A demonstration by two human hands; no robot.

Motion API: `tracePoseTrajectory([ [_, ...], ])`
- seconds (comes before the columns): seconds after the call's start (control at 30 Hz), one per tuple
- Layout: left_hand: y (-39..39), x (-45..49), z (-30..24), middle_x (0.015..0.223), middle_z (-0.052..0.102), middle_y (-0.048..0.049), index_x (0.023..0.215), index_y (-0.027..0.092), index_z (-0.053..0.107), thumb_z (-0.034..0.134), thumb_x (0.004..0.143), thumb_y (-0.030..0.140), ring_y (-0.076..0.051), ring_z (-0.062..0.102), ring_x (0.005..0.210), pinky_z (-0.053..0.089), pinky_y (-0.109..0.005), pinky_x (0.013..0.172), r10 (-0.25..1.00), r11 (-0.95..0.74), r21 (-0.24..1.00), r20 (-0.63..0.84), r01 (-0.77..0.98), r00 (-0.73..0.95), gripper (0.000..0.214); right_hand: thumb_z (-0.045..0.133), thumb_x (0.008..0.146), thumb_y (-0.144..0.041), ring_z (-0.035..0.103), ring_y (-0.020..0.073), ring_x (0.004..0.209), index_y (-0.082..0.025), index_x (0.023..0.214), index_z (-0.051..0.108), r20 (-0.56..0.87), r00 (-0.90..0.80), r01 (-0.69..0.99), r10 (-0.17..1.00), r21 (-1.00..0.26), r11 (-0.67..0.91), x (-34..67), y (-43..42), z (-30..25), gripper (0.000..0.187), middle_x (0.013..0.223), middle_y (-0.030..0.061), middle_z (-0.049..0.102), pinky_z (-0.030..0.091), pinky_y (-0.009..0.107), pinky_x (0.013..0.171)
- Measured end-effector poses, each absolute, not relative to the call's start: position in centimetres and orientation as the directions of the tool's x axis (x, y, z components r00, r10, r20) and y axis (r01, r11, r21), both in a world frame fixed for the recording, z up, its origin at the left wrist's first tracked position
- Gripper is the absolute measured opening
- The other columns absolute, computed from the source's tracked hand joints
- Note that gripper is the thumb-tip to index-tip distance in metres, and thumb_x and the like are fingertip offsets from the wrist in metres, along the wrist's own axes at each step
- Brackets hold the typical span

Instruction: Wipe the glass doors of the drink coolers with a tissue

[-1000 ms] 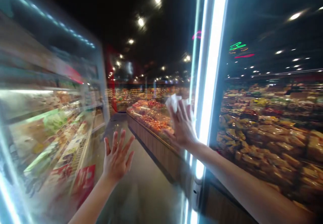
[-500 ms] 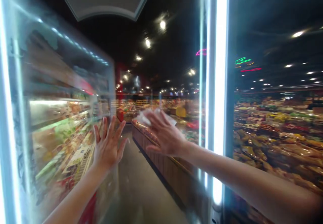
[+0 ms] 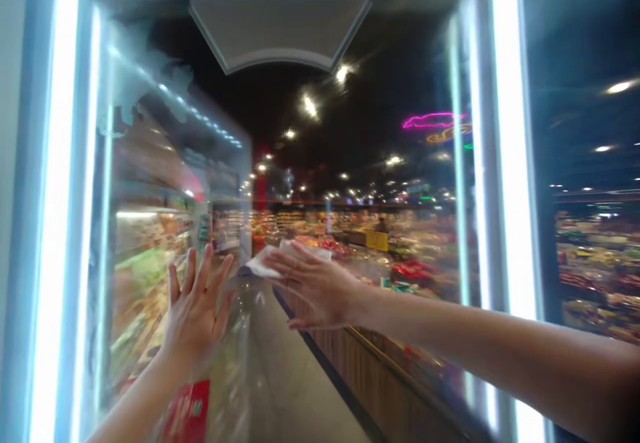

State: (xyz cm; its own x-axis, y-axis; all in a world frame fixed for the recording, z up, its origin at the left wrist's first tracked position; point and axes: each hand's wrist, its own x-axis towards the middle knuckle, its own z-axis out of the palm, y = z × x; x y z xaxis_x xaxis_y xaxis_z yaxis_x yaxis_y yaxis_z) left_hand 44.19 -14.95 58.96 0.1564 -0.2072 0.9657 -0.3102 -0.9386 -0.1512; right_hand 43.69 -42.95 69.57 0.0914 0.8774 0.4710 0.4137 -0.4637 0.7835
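White cloth flat against a glass door

White cloth (image 3: pixel 270 264) sits at the centre of the frame, pressed under the flat, spread fingers of the right hand (image 3: pixel 313 290) against a glass door (image 3: pixel 350 163). The left hand (image 3: pixel 196 310), lower left of centre, lies open on the same glass, fingers fanned upward, holding nothing. Lit door frames (image 3: pixel 510 163) stand at both edges. Reflected in the pane are blurred store shelves (image 3: pixel 145 256) and ceiling lights (image 3: pixel 310 104).
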Motion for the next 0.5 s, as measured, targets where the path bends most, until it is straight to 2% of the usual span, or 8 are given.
tracePoseTrajectory([
  [0.07, -13.6, 44.4, 59.0, 0.174, 0.013, -0.0069, 0.164, 0.038, 0.014, 0.052, 0.100, 0.028, -0.036, 0.005, 0.161, 0.012, -0.070, 0.127, -0.195, -0.943, -0.140, 0.968, -0.302, 0.159, 0.075, 0.036, 0.094, -0.078, 0.008, 0.0224, 0.161, -0.017, 0.164, 0.027, 0.592, 0.102, 0.383, 0.800, 0.719, -0.580, 43.7, -42.0, 72.7, 0.094, 0.171, 0.0061, 0.018, 0.008, 0.046, 0.134],
  [0.13, -12.4, 44.6, 58.9, 0.174, 0.013, -0.0071, 0.164, 0.038, 0.013, 0.051, 0.100, 0.028, -0.036, 0.005, 0.161, 0.012, -0.071, 0.127, -0.180, -0.946, -0.128, 0.972, -0.297, 0.152, 0.075, 0.030, 0.100, -0.070, 0.002, 0.0326, 0.161, -0.005, 0.164, 0.018, 0.723, 0.100, 0.342, 0.683, 0.620, -0.706, 43.7, -41.0, 75.4, 0.092, 0.172, 0.0171, 0.008, 0.004, 0.061, 0.131],
  [0.17, -11.9, 44.8, 58.8, 0.174, 0.013, -0.0070, 0.164, 0.038, 0.013, 0.051, 0.100, 0.028, -0.035, 0.006, 0.161, 0.012, -0.071, 0.127, -0.176, -0.947, -0.125, 0.973, -0.297, 0.150, 0.075, 0.029, 0.100, -0.069, -0.001, 0.0348, 0.160, -0.002, 0.164, 0.014, 0.749, 0.098, 0.332, 0.656, 0.597, -0.731, 43.7, -40.5, 75.8, 0.094, 0.171, 0.0195, 0.005, 0.003, 0.064, 0.130],
  [0.23, -11.1, 45.0, 58.6, 0.174, 0.013, -0.0063, 0.164, 0.038, 0.014, 0.052, 0.100, 0.028, -0.035, 0.005, 0.161, 0.010, -0.070, 0.127, -0.186, -0.942, -0.136, 0.972, -0.306, 0.142, 0.075, 0.032, 0.096, -0.077, -0.001, 0.0314, 0.161, -0.006, 0.164, 0.018, 0.707, 0.104, 0.341, 0.699, 0.635, -0.693, 43.8, -39.1, 74.4, 0.099, 0.172, 0.0151, 0.007, 0.002, 0.060, 0.132],
  [0.3, -10.4, 45.2, 58.3, 0.174, 0.012, -0.0053, 0.164, 0.037, 0.015, 0.052, 0.099, 0.027, -0.034, 0.005, 0.161, 0.009, -0.068, 0.128, -0.213, -0.933, -0.161, 0.968, -0.321, 0.132, 0.075, 0.035, 0.089, -0.085, 0.003, 0.0229, 0.162, -0.014, 0.163, 0.029, 0.537, 0.100, 0.377, 0.838, 0.758, -0.532, 44.1, -37.8, 71.5, 0.103, 0.172, 0.0061, 0.013, 0.006, 0.048, 0.134],
  [0.37, -9.6, 45.3, 58.1, 0.175, 0.012, -0.0045, 0.164, 0.037, 0.016, 0.053, 0.099, 0.026, -0.033, 0.006, 0.161, 0.008, -0.066, 0.129, -0.245, -0.923, -0.192, 0.961, -0.333, 0.126, 0.076, 0.036, 0.085, -0.089, 0.009, 0.0159, 0.161, -0.021, 0.161, 0.036, 0.398, 0.085, 0.406, 0.913, 0.823, -0.397, 44.3, -36.7, 70.1, 0.101, 0.170, -0.0004, 0.020, 0.011, 0.038, 0.135],
  [0.43, -8.8, 45.4, 58.1, 0.174, 0.013, -0.0041, 0.164, 0.037, 0.017, 0.054, 0.098, 0.026, -0.033, 0.006, 0.161, 0.008, -0.065, 0.129, -0.262, -0.919, -0.208, 0.957, -0.336, 0.123, 0.076, 0.035, 0.088, -0.086, 0.012, 0.0170, 0.161, -0.022, 0.161, 0.035, 0.451, 0.084, 0.405, 0.889, 0.800, -0.444, 44.4, -35.7, 71.5, 0.097, 0.170, 0.0003, 0.023, 0.011, 0.039, 0.134],
  [0.5, -8.0, 45.5, 58.3, 0.174, 0.016, -0.0041, 0.164, 0.037, 0.017, 0.054, 0.098, 0.026, -0.033, 0.007, 0.161, 0.008, -0.066, 0.129, -0.263, -0.918, -0.211, 0.957, -0.335, 0.120, 0.076, 0.030, 0.096, -0.078, 0.008, 0.0252, 0.162, -0.015, 0.164, 0.025, 0.638, 0.095, 0.375, 0.764, 0.688, -0.621, 44.4, -34.7, 74.4, 0.093, 0.172, 0.0087, 0.017, 0.007, 0.051, 0.134],
])
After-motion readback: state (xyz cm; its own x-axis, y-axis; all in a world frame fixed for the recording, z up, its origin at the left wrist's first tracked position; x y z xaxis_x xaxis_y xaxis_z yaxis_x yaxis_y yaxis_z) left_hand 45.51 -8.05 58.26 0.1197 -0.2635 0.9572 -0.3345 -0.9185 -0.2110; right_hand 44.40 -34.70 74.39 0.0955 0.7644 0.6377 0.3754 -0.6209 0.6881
